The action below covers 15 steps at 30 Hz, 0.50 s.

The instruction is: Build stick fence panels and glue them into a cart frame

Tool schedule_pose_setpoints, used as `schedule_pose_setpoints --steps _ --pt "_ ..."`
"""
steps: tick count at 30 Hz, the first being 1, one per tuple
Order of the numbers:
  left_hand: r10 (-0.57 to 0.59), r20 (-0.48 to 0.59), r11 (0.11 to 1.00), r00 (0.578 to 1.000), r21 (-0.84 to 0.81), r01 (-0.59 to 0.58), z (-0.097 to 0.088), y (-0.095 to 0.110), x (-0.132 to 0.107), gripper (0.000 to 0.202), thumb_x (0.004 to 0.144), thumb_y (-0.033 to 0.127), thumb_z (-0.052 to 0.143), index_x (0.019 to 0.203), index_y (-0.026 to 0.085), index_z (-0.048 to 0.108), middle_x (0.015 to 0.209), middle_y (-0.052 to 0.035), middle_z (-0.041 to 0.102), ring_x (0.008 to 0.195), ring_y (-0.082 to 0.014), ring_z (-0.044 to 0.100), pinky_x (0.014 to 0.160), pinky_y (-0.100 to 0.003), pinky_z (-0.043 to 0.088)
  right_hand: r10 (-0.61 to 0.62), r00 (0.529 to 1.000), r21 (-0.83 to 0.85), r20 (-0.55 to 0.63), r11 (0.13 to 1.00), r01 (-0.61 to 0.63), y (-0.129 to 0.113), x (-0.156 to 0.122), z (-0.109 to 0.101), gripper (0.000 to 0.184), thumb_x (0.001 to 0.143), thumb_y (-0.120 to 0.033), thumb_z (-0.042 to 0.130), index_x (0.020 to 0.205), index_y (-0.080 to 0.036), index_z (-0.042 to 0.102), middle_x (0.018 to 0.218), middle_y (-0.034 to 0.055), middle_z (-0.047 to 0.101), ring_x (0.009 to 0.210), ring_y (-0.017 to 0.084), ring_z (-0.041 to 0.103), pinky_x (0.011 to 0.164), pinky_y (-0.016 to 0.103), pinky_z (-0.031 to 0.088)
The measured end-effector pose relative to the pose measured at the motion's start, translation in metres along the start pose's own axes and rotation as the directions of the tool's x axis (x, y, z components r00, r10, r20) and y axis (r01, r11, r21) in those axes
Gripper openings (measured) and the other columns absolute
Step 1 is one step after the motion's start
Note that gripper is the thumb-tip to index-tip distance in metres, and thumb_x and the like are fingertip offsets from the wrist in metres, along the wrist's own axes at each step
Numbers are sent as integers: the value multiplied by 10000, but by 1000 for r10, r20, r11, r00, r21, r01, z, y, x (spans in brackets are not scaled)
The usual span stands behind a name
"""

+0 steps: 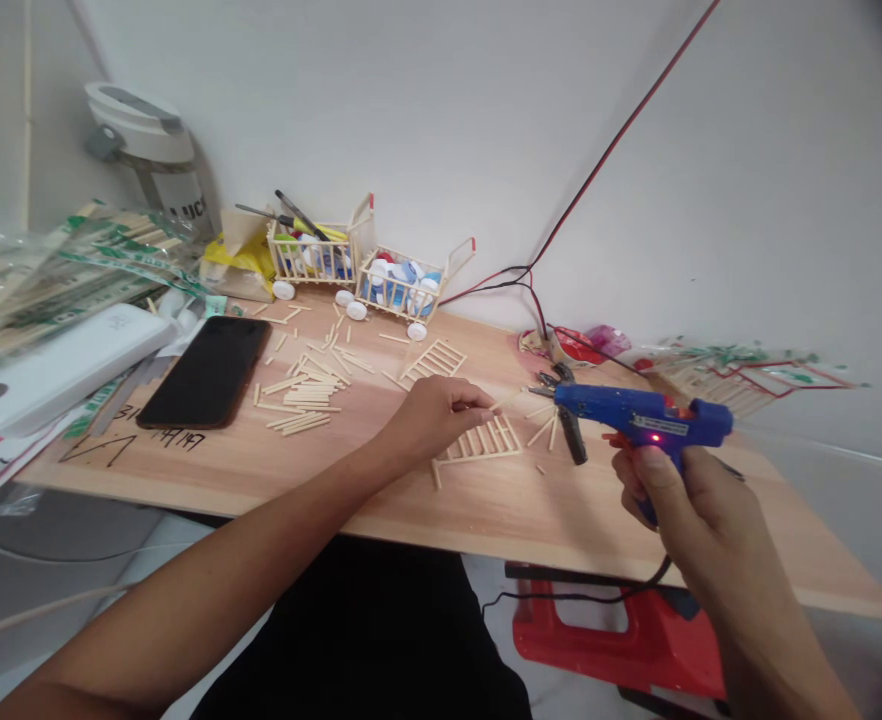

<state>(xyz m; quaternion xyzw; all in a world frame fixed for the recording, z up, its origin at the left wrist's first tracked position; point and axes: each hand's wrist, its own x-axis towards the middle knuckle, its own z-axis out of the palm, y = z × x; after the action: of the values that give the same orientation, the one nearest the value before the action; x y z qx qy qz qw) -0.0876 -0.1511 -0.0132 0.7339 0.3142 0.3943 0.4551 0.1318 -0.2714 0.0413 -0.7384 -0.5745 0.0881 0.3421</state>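
The glue gun (613,405) looks like smooth plastic with a metal nozzle (540,391). The tabletop (501,510) is smooth and wood-grained; the loose sticks (313,388) and the slatted frame (480,457) are matt, bare wood. The phone (207,370) has a glossy screen, the power bank (66,362) a smooth plastic case. The bags (133,265) are crinkled, shiny clear film.

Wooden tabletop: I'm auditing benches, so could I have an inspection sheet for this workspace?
Surface: wooden tabletop, pen marks toward front left.
Work pieces: slatted stick frame by the left hand; loose sticks to its left.
Clutter: phone, white device and bagged sticks at left; two miniature carts at back.
Hands: right hand grips a blue glue gun, light lit; left hand's hold unclear.
Cables: black cord below the front edge; red-and-black cable along the wall.
Surroundings: pale wall behind; red plastic object below.
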Motion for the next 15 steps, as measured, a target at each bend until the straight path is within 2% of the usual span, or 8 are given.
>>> schedule_pose_setpoints --steps 2,9,15 --pt "-8 -6 1000 1000 -2 8 0 0 0 132 794 214 634 833 156 746 823 -23 738 754 -136 640 673 -228 438 33 999 31 44 999 -34 -1 -1 -1 417 862 -608 460 819 -205 557 661 7 549 542 147 493 485 271 403" --pt "-36 11 999 999 -4 36 2 3 -1 128 789 181 637 844 135 743 834 -35 740 768 -137 645 678 -224 432 14 999 -13 48 1000 -13 -5 -3 -4 422 871 -598 441 813 -194 550 620 8 520 536 157 478 492 283 382" --pt "-16 28 1000 999 10 15 2 3 -2 120 791 178 632 833 149 741 810 -24 736 753 -136 639 669 -225 429 24 999 -1 33 1000 -24 -5 -3 -3 412 856 -601 465 816 -202 557 667 23 561 558 166 507 502 290 414"
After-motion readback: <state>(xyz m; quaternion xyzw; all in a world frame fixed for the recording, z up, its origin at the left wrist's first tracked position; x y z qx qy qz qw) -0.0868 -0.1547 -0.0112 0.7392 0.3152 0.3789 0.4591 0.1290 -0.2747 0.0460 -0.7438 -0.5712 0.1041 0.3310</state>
